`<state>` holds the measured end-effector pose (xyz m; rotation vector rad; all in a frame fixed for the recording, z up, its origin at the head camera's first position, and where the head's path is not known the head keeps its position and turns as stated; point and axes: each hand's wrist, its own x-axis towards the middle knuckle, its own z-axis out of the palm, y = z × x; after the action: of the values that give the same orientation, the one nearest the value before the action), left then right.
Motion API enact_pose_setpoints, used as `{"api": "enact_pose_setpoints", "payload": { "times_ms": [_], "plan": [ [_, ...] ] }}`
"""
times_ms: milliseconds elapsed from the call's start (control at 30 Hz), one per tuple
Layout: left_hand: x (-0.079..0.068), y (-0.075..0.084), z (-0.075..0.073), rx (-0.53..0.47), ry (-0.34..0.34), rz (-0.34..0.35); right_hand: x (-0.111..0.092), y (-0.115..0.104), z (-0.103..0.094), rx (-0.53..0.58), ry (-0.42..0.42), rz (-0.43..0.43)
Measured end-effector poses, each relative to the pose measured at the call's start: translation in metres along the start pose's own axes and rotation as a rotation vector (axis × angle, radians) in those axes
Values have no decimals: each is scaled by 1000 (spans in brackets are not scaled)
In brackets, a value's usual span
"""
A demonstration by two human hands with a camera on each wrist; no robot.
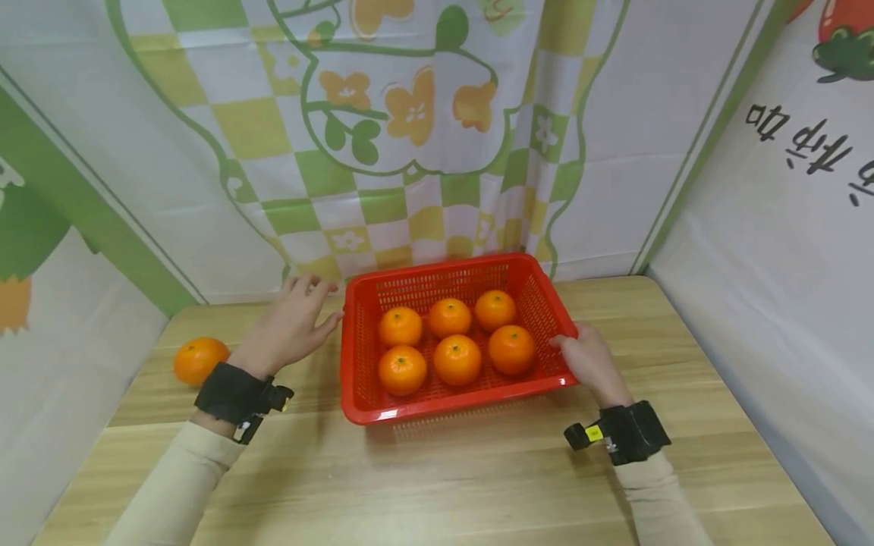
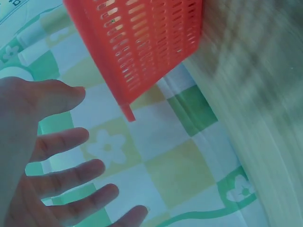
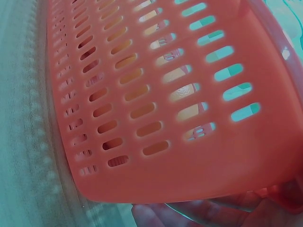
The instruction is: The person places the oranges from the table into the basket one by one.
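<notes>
A red plastic basket (image 1: 464, 401) with slotted walls holds several oranges (image 1: 457, 360) in two rows. My right hand (image 1: 592, 362) grips the rim at its right end, thumb over the inside. From the right wrist, the slotted wall (image 3: 137, 113) fills most of the view, with the fingers (image 3: 189, 215) curled below the edge. On the other side my left hand (image 1: 290, 322) hovers just off the left rim, its fingers (image 2: 66, 179) spread and holding nothing. The basket's front edge casts a shadow on the table below it.
One loose orange (image 1: 201, 361) lies on the wooden table (image 1: 437, 485) at the left, behind the left wrist. A patterned cloth (image 1: 410, 212) hangs right behind the basket, and white printed panels (image 1: 771, 303) stand along both sides.
</notes>
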<state>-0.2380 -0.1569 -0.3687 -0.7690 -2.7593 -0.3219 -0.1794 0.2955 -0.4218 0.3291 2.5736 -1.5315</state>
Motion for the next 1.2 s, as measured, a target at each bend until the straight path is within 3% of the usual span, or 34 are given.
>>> {"api": "enact_pose_setpoints", "payload": {
  "times_ms": [300,767,967,1200],
  "plan": [
    [-8,-6,0,31,-33,-48,-1,0,-1,3,0,-1],
    [-29,-35,1,56,-153,-157,0,1,1,7,10,-8],
    [-43,-49,-3,52,-175,-216,0,1,2,11,10,-13],
    [-56,-64,-3,69,-189,-236,-1,1,1,20,-1,-7]
  ]
}}
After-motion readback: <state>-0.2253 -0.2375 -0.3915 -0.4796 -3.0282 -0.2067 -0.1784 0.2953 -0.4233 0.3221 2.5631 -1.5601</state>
